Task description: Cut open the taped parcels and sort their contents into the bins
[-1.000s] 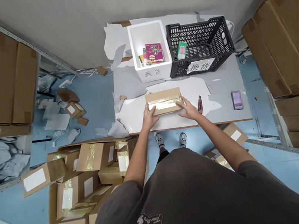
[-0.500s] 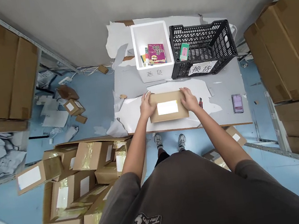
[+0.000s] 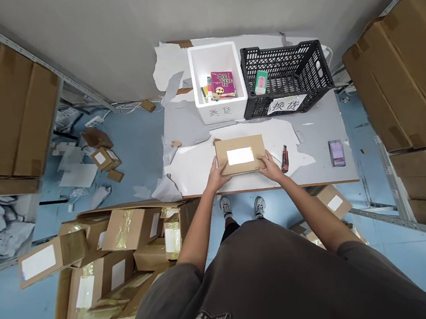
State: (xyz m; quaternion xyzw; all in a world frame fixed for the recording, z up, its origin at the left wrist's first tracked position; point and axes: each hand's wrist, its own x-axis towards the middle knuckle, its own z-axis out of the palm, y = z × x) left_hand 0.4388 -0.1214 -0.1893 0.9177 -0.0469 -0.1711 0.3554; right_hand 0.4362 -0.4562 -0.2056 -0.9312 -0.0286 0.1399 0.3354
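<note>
A brown cardboard box [image 3: 243, 170] with a white label on its top lies near the front edge of the table [image 3: 318, 165]. My left hand [image 3: 216, 176] grips its lower left corner, and my right hand [image 3: 270, 166] grips the lower right corner. The fingers of both hands press against the box, with some fingertips hidden at its sides. Just right of my right hand is a red and black utility knife [image 3: 284, 159], lying on torn white paper.
A white bin [image 3: 225, 109] with books and a black crate [image 3: 292, 78] with a green item stand at the table's back. A phone [image 3: 337, 154] lies at the right. Labelled boxes [image 3: 127, 228] fill a large carton at lower left; shelves of cartons flank both sides.
Both hands have slid from the upper sides of the box to its lower corners, nearer my body. The utility knife shows more fully. The camera view has shifted slightly.
</note>
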